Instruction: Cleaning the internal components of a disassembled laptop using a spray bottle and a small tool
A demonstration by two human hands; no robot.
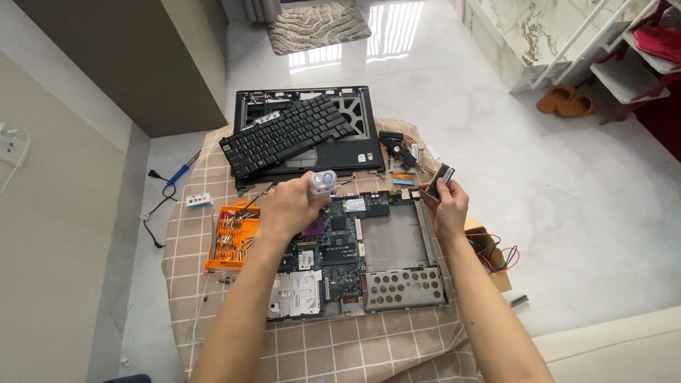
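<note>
Left hand [287,206] grips screwdriver [320,184]; right hand [448,206] pinches memory module [441,177] above motherboard [333,248].

Single head-worn camera looking steeply down from above, facing forward over both forearms, sitting fairly near the opened laptop chassis [355,248] on the checked cloth [340,340], also taking in tiled floor [496,120] beyond.

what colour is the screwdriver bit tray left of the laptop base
Orange, seen in the head view: the bit tray lies on the checked cloth, just left of the left hand.
</note>
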